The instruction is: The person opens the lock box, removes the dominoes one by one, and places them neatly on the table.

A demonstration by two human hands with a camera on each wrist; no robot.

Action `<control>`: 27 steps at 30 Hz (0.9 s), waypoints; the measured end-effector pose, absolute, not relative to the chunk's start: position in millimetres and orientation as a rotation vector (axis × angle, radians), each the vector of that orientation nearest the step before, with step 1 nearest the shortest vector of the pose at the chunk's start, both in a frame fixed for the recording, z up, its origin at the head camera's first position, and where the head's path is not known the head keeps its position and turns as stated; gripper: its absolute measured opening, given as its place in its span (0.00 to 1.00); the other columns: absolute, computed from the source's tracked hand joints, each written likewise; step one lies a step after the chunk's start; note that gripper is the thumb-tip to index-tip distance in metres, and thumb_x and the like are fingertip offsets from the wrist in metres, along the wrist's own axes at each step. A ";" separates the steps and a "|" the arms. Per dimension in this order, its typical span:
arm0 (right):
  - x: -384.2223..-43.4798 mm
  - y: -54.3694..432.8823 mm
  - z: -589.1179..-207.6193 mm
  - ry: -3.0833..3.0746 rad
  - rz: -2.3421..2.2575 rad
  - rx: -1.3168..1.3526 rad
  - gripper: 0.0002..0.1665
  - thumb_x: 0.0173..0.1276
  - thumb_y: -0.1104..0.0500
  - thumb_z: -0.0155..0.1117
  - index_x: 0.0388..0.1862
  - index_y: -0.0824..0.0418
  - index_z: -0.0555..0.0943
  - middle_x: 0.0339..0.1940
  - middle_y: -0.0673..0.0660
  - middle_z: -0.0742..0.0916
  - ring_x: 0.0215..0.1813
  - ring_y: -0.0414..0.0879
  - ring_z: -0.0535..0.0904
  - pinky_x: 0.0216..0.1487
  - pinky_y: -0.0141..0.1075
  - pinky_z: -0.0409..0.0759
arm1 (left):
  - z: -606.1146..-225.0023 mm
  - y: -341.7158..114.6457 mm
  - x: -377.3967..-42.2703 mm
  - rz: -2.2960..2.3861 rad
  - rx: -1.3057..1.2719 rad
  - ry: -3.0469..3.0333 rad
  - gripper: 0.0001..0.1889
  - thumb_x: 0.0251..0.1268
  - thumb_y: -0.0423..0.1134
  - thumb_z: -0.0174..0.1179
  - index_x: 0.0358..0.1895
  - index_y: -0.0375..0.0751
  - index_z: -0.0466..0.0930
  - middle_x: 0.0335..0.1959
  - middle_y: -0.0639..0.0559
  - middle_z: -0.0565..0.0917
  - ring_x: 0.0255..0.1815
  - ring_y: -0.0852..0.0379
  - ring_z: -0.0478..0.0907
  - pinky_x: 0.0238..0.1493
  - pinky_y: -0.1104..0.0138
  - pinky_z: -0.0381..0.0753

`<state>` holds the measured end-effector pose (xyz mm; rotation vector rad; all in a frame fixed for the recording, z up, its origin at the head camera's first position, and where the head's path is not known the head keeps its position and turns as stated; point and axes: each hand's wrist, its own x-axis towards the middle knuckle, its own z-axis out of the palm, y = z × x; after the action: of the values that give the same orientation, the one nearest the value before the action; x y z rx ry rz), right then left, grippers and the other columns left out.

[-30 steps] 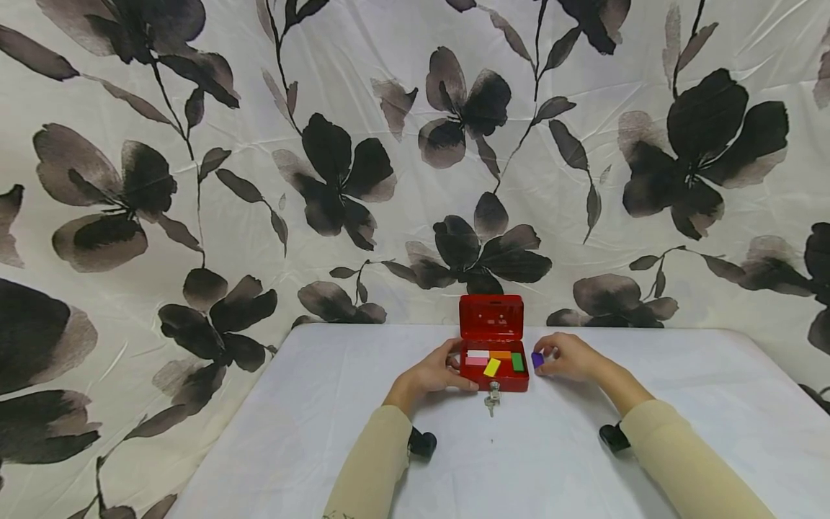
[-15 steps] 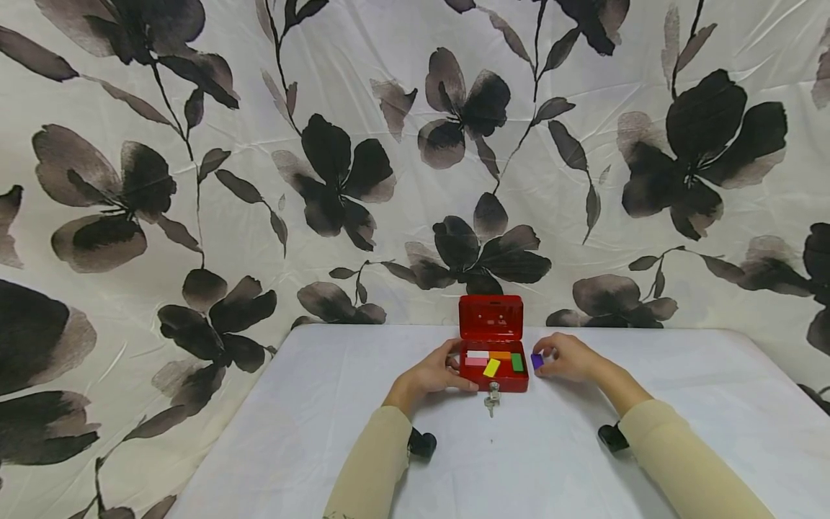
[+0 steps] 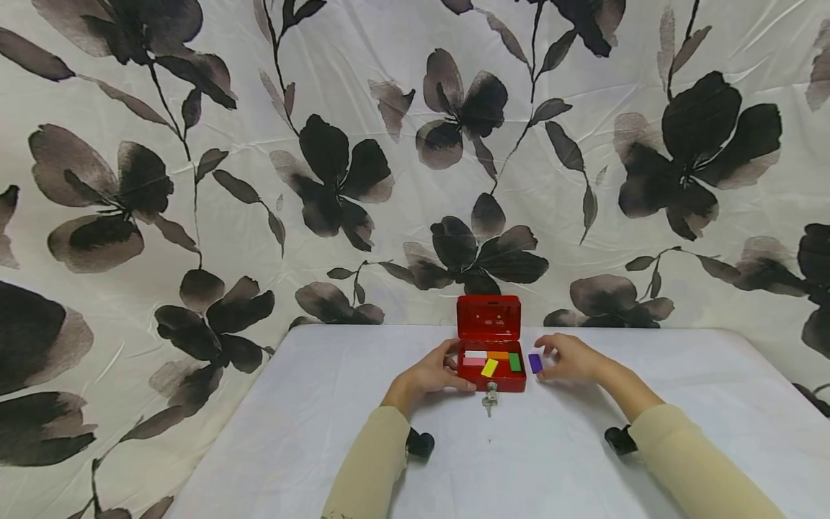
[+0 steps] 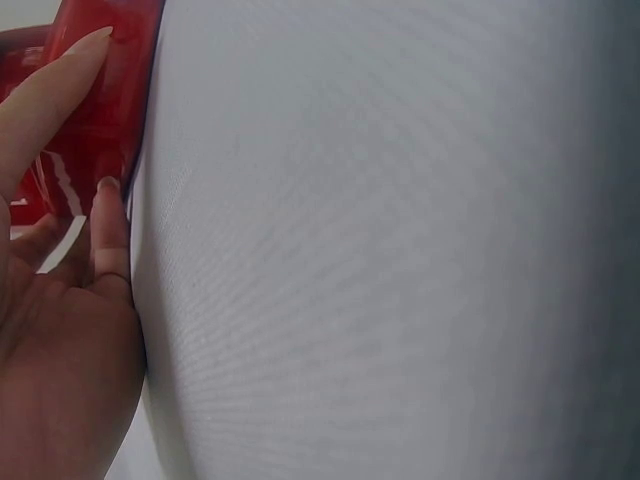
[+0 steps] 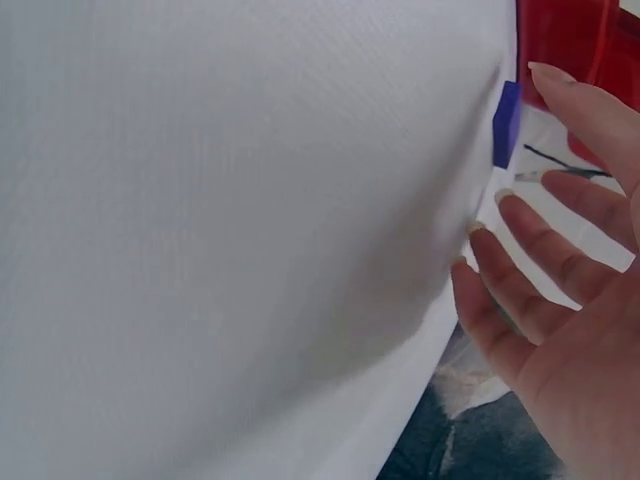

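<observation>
A red metal cash box (image 3: 491,386) stands with its lid raised, a key hanging from its front lock (image 3: 491,393). Inside lie white, pink, orange and green blocks, with a yellow block (image 3: 489,367) slanted among them. My left hand (image 3: 429,371) grips the box's left side, its thumb along the front; in the left wrist view the fingertips meet the red wall. A purple block (image 3: 534,362) lies on the table just right of the box. Around it, but apart, are the spread fingers of my right hand (image 3: 570,358), also seen beside the block in the right wrist view.
White cloth covers the table (image 3: 519,461). Behind its far edge hangs a floral curtain (image 3: 389,180), close to the back of the raised lid (image 3: 489,317). Black wrist cameras sit beneath both sleeves.
My right hand has let go of the purple block, its fingers parting and drawing slightly right. The block stays by the box. My left hand keeps its hold on the cash box.
</observation>
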<state>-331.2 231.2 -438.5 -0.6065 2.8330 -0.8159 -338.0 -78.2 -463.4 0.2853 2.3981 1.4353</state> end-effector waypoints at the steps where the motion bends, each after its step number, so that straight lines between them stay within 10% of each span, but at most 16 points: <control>1: -330.0 231.5 -437.2 2.838 -0.809 -0.618 0.35 0.59 0.56 0.79 0.61 0.70 0.78 0.48 0.64 0.84 0.50 0.58 0.80 0.56 0.57 0.81 | -463.6 -78.3 -338.0 1.435 0.284 2.398 0.52 0.47 0.41 0.82 0.78 0.55 0.61 0.55 0.52 0.78 0.55 0.52 0.73 0.62 0.52 0.80; 27: -320.9 203.1 -420.7 2.854 -0.884 -0.739 0.29 0.66 0.59 0.74 0.62 0.70 0.78 0.59 0.67 0.82 0.57 0.62 0.79 0.56 0.55 0.83 | -464.2 -79.3 -338.8 1.441 0.284 2.387 0.53 0.47 0.42 0.82 0.78 0.55 0.60 0.56 0.52 0.77 0.55 0.52 0.73 0.59 0.56 0.82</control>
<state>-320.9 203.1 -420.7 -0.7392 2.8535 -0.8835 -338.8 -79.3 -464.2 0.2837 2.3873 1.4411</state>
